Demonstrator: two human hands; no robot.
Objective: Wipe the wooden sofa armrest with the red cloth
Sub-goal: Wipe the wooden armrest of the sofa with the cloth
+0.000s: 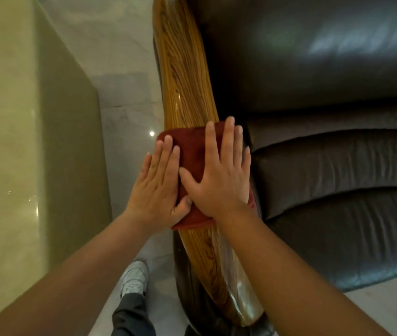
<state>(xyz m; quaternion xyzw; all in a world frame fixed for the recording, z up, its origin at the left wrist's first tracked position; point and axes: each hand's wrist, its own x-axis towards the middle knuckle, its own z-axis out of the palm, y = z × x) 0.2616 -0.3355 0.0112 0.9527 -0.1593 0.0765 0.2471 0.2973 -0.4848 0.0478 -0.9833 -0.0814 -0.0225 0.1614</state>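
Observation:
The glossy wooden sofa armrest (182, 88) runs from the top centre down to the bottom centre of the head view. A folded red cloth (192, 151) lies draped across its middle. My left hand (155, 187) presses flat on the cloth's left side, fingers together, with the thumb hooked on the cloth's near edge. My right hand (221, 175) lies flat on the cloth's right side, fingers spread and pointing away from me. Both palms cover most of the cloth.
A dark leather sofa seat (338, 166) fills the right side. A tall beige stone block (22, 141) stands close on the left, with a narrow strip of pale marble floor (124, 98) between. My grey shoe (134, 277) stands on the floor below.

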